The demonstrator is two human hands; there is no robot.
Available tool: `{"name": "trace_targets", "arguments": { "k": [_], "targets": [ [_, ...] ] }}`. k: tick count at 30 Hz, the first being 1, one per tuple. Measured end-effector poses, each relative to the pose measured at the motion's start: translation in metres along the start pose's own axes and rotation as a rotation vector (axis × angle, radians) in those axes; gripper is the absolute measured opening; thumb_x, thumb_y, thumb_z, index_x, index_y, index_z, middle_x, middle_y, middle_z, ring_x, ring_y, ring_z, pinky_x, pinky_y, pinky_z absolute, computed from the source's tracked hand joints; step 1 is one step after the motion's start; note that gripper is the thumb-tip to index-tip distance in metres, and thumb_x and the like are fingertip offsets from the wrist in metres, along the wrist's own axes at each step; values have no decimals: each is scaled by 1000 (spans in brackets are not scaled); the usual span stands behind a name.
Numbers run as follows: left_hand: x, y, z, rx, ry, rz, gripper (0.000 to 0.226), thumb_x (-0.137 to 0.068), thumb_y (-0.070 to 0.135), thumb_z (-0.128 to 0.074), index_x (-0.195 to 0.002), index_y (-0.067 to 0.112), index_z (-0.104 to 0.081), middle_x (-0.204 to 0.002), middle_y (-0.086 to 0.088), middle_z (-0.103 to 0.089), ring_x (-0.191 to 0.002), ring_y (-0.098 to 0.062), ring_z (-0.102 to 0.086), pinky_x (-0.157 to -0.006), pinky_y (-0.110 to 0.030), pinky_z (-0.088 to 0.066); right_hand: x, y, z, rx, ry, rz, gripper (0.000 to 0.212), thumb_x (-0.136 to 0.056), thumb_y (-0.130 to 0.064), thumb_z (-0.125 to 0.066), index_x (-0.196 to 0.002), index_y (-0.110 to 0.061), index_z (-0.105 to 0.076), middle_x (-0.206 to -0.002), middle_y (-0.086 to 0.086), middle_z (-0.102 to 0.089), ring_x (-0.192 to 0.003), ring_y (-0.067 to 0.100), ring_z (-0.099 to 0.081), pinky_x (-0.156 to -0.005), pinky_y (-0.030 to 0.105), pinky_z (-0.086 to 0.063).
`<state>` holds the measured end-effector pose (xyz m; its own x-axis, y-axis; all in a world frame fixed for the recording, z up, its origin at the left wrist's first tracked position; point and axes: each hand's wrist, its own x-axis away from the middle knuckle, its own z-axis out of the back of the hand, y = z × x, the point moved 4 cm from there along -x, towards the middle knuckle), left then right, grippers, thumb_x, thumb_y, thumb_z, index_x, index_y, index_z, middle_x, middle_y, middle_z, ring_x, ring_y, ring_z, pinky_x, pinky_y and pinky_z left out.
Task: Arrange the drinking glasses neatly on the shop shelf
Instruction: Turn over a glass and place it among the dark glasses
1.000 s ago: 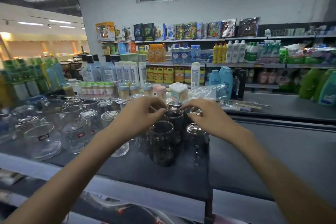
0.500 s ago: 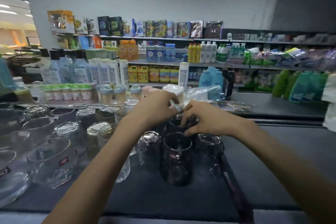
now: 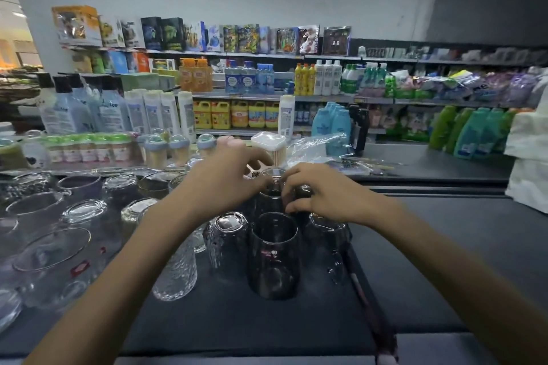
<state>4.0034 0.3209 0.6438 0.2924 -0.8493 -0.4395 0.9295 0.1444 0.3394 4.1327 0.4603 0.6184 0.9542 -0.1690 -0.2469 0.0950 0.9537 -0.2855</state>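
My left hand (image 3: 228, 184) and right hand (image 3: 323, 197) both pinch the rim of the rear smoked tumbler (image 3: 271, 197) on the dark shelf (image 3: 267, 326). The front smoked tumbler (image 3: 274, 258) stands just before it.

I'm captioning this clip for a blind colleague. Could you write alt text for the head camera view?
A person's left hand and right hand grip the rim of an upright drinking glass at the back of a cluster on a dark shelf. More clear glasses, some upside down, stand to the left; rows of bottles stand behind.
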Motion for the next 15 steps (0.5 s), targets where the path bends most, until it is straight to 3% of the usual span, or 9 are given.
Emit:
{"name": "trace_targets", "arguments": {
  "k": [4,9,13,15],
  "targets": [
    [12,5,8,18,58,-23,37,-94,46,-66,-129,32,-65,-116,10,-70,-101,-5,-64,-90,-35,-57,4,-1,20,-40,136,21,12,-87,-30,-81,-96,-28,-74,-124,-7,-63,-112,7,-58,-88,10,-39],
    [16,4,23,104,125,-29,36,-93,48,-66,-127,34,-65,-112,12,-71,-102,-1,-65,-91,-39,-59,11,-7,31,-142,206,49,9,-92,-29,-76,-97,-30,-69,-113,-16,-62,-110,1,-60,-102,20,-46],
    [20,8,36,125,191,-43,31,-97,45,-66,-126,33,-66,-107,15,-71,-98,5,-65,-89,-37,-59,20,-8,23,-328,216,-20,7,-102,-27,-63,-106,-31,-59,-108,-23,-65,-98,-6,-65,-90,19,-50],
    [22,7,36,129,198,-47,30,-97,45,-66,-125,33,-67,-106,16,-71,-96,6,-65,-87,-36,-60,21,-5,20,-521,241,-67,7,-104,-25,-59,-106,-31,-57,-112,-17,-65,-104,2,-67,-94,26,-53]
  ]
}}
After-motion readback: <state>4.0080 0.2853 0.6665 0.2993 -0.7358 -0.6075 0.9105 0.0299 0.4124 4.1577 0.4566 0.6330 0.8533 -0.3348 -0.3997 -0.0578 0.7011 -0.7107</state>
